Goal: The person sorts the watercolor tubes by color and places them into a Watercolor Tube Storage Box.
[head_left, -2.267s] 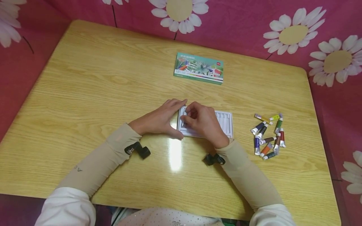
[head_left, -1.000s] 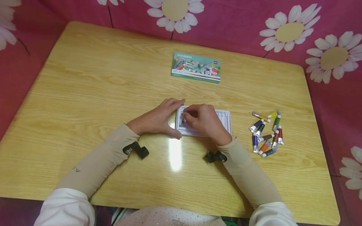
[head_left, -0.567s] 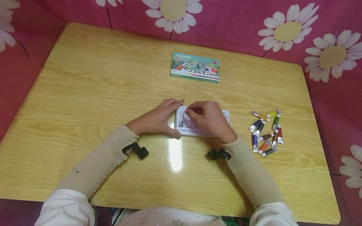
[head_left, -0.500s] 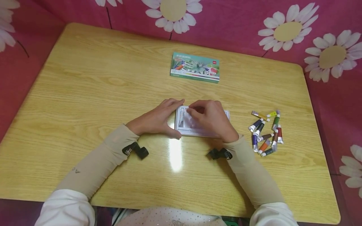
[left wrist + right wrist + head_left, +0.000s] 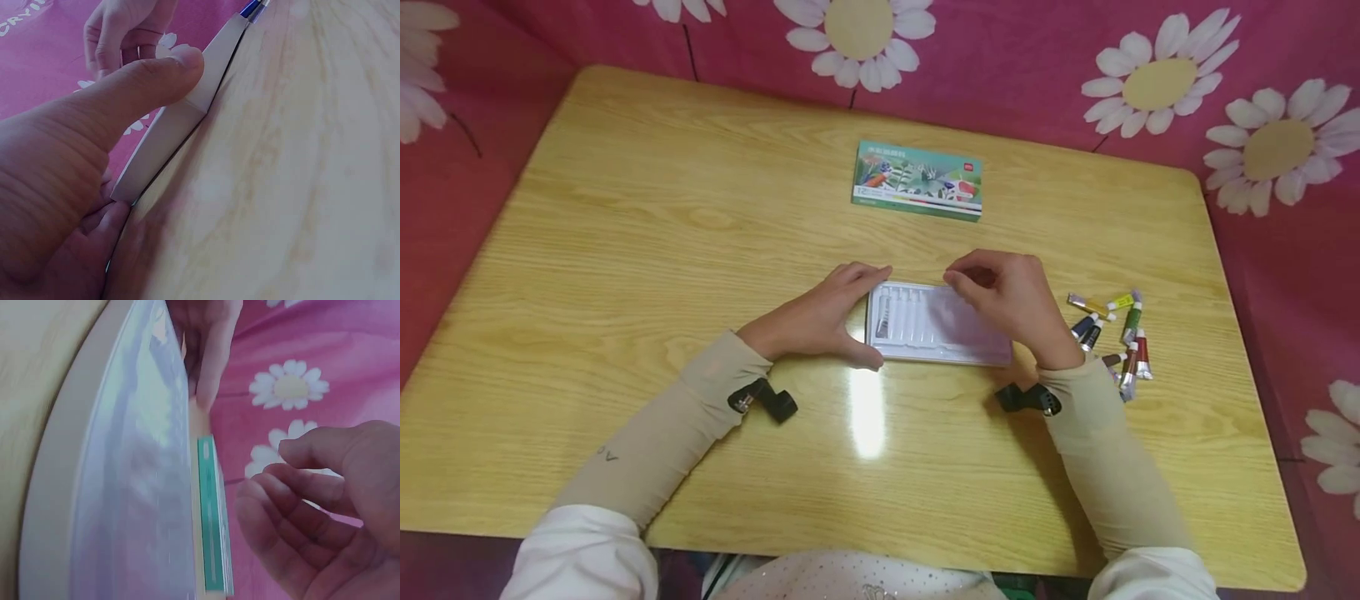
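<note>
My left hand (image 5: 823, 317) holds the left end of a white paint tray (image 5: 947, 356), thumb at the near corner and fingers at the far one. In the left wrist view the thumb lies against the tray's side wall (image 5: 164, 139). A silver paint tube (image 5: 883, 315) lies in the leftmost slot of the tray. Above the tray's right end hovers my right hand (image 5: 1007, 296). Its fingers are loosely curled, with nothing visible between them in the right wrist view. Several coloured paint tubes (image 5: 1132, 323) lie loose to the right, some hidden by the right wrist.
A green printed paint box (image 5: 917, 179) lies flat beyond the tray. The wooden table (image 5: 700, 192) ends at a pink cloth (image 5: 1000, 75) with daisies at the back and sides. In the right wrist view the green box (image 5: 211, 512) shows past the tray.
The right hand has let go of the silver tube in the leftmost slot. It has moved right across the tray, uncovering its slots. The left hand has stayed at the tray's end.
</note>
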`<act>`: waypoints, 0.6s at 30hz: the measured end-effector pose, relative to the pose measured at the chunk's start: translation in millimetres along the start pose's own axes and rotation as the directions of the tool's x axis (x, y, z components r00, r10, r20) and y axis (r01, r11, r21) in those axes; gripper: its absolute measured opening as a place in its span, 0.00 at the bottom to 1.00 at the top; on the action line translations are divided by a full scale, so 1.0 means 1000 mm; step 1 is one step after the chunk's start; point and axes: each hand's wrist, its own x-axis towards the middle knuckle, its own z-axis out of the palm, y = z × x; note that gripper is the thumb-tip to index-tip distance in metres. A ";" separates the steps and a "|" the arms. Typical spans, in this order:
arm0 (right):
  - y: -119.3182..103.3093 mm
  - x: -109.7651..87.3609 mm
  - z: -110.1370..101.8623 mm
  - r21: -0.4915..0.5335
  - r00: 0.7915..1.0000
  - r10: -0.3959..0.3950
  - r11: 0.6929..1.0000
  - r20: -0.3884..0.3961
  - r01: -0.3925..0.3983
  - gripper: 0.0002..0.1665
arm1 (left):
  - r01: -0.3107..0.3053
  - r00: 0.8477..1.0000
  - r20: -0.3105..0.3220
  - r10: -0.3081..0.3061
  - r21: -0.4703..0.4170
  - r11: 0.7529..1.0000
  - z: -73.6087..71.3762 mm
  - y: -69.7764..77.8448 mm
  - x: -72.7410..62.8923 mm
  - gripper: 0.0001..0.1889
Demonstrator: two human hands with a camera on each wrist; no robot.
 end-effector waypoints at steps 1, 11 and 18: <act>0.003 0.000 -0.003 -0.007 1.000 0.005 1.000 -0.012 -0.006 0.10 | 0.001 1.000 0.002 -0.001 0.002 1.000 0.000 0.000 0.000 0.67; 0.035 -0.012 -0.021 -0.043 0.997 0.063 0.997 -0.049 -0.065 0.10 | 0.010 1.000 0.019 -0.010 0.005 1.000 0.000 -0.001 -0.001 0.66; 0.063 -0.021 -0.041 -0.102 0.996 0.064 0.992 -0.061 -0.070 0.09 | 0.013 1.000 0.020 -0.013 0.005 1.000 -0.001 -0.002 -0.001 0.66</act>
